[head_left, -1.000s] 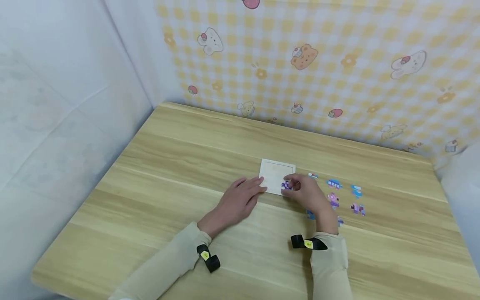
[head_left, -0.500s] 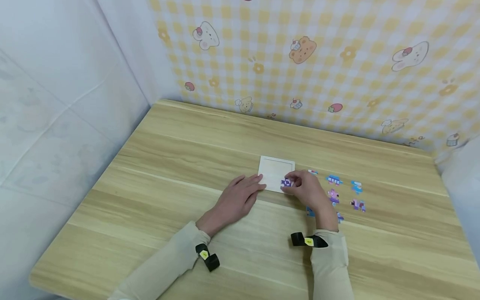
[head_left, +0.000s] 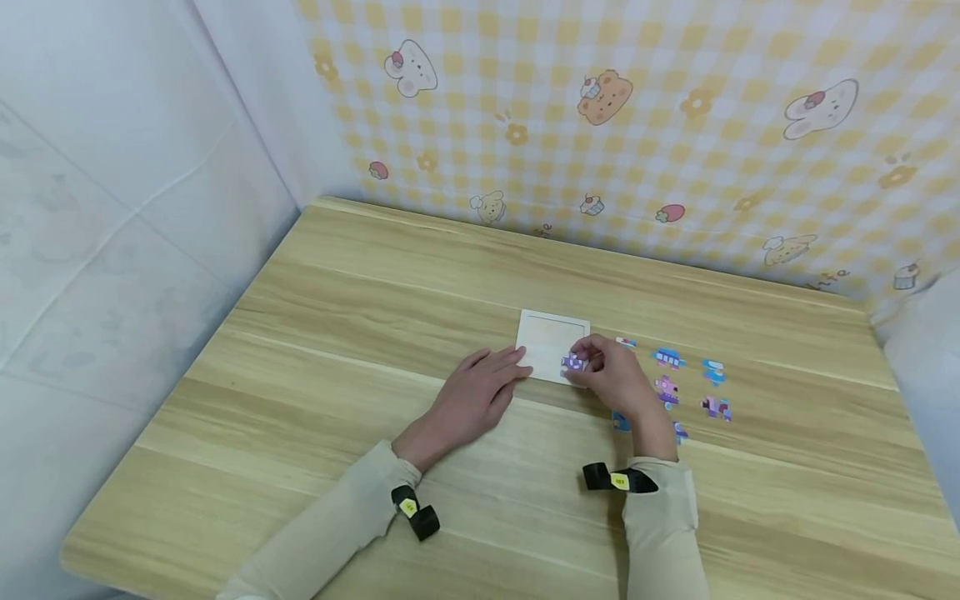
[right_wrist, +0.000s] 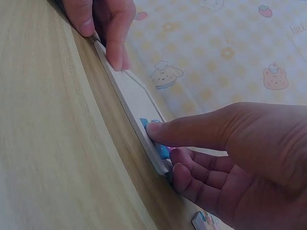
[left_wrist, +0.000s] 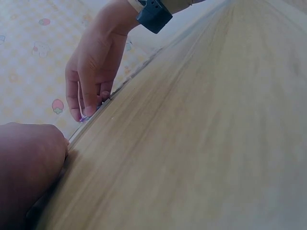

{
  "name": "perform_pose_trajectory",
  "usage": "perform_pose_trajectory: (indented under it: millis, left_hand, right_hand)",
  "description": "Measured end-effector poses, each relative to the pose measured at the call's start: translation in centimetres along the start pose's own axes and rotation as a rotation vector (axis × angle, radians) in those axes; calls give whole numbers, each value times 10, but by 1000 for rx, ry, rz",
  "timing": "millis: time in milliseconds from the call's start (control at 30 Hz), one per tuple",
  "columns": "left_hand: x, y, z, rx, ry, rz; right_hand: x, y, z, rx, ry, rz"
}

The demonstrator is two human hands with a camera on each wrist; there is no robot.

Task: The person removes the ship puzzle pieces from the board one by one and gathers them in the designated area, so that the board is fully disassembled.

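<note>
A small square white puzzle tray [head_left: 553,325] with a raised rim lies on the wooden table. My left hand [head_left: 480,396] rests at its lower left corner, fingers stretched, the fingertips on the rim. With thumb and fingers, my right hand [head_left: 618,379] pinches a purple and white puzzle piece [head_left: 572,363] over the tray's lower right corner. In the right wrist view, blue parts of the puzzle piece [right_wrist: 163,152] show under the thumb, right at the tray's rim. The left wrist view shows the right hand [left_wrist: 93,76] reaching down, the piece mostly hidden by its fingers.
Several loose puzzle pieces lie right of the tray, among them a blue bus-like piece [head_left: 667,358], a pink and purple piece [head_left: 666,390] and a blue piece [head_left: 714,372]. The right forearm partly covers others. A checked cloth [head_left: 480,100] hangs behind the table [head_left: 337,300].
The view has tilted slightly. My right hand keeps its pinch on the puzzle piece at the tray's lower right corner, with small finger shifts. The left hand stays in place.
</note>
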State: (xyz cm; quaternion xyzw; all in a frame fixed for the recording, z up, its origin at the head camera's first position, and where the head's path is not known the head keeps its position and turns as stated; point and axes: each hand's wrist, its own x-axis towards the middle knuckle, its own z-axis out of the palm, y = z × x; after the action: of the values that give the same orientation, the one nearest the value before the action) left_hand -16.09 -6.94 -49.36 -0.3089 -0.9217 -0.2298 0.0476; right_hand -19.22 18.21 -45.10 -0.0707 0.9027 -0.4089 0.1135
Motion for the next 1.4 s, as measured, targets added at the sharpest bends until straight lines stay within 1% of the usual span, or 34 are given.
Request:
perform_pose_trajectory:
  millis: [100,233,400,667,933,1067,1167,1233,1300,1400]
  left_hand:
    - [0,0,-1,-4,-8,-6]
    - [0,1,-1,-2,-39,-18]
    - [1,0,-2,7,-59,-4]
    - [2,0,-3,2,-67,-10]
    - [3,0,-3,-9,-74,-20]
    - [3,1,-4,-8,-69,-13]
    - [3,2,-3,-14,-59,-5]
    - [4,2,-3,-23,-54,-2]
    - [4,2,-2,-30,-46,1]
    - [3,0,-2,-32,-26,-3]
  right_hand:
    - [0,1,0,3,0,-7]
    - [0,2,0,12,3,-7]
    - [0,3,-1,26,13,-8]
    - [-1,5,-3,42,22,-56]
    - [-1,7,-2,60,37,-72]
    - [-2,10,-4,97,36,-78]
    - [-6,11,-9,150,40,-77]
    - [-12,11,-16,175,57,-82]
    - [-21,10,-26,200,81,-99]
    - [-36,12,-41,187,124,-130]
